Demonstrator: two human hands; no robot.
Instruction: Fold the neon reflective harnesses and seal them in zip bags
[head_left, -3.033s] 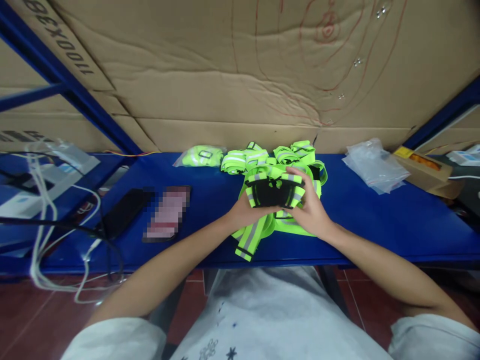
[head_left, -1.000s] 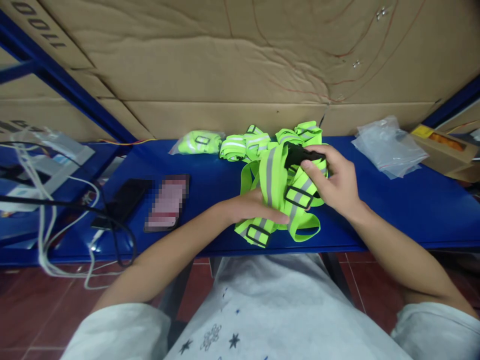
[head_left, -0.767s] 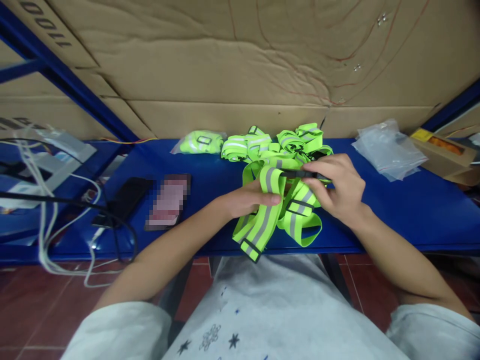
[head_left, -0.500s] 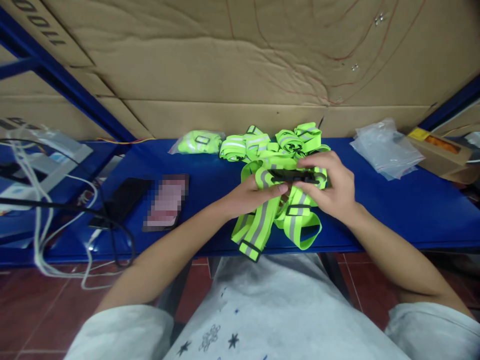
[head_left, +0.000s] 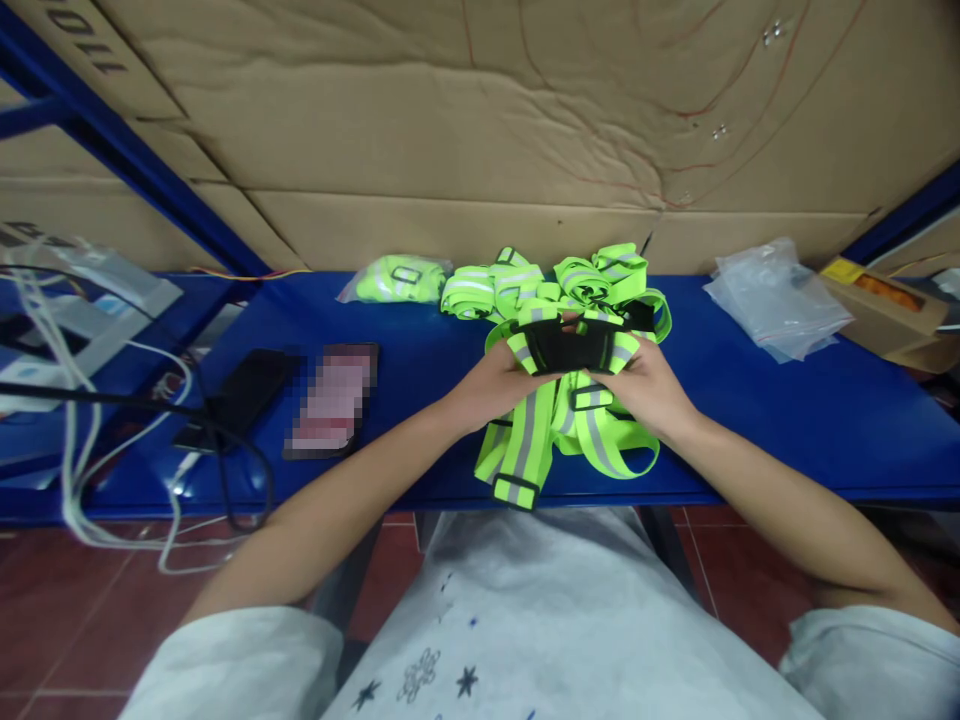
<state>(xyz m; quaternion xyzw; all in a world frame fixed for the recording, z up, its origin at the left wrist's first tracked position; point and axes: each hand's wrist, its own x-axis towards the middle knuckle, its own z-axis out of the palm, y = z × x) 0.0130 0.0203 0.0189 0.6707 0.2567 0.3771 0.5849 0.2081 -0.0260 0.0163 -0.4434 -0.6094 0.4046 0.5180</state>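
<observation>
Between my two hands is a reflective strap harness (head_left: 525, 435), neon yellow-green with a grey stripe. Its black plate-like piece (head_left: 571, 350) lies flat, facing up, with strap ends leading out of both sides. My left hand (head_left: 499, 385) is closed on the strap at the left of this piece, and my right hand (head_left: 649, 385) grips the right side. The thumbs rest along its near edge; most other fingers are hidden beneath. Loose straps with black slider buckles (head_left: 516, 491) hang down toward the table's front edge.
Rolled reflective straps (head_left: 469, 292) and one bagged set (head_left: 401, 280) lie along the back of the blue table (head_left: 420, 400). Clear plastic bags (head_left: 780, 298) and a cardboard box (head_left: 885, 310) are at right. Two phones, one black (head_left: 244, 395), and white cables (head_left: 75, 470) occupy the left.
The black piece has turned from edge-on to face up. My right hand has moved lower and left, to the piece's right side. The hanging straps have shifted slightly.
</observation>
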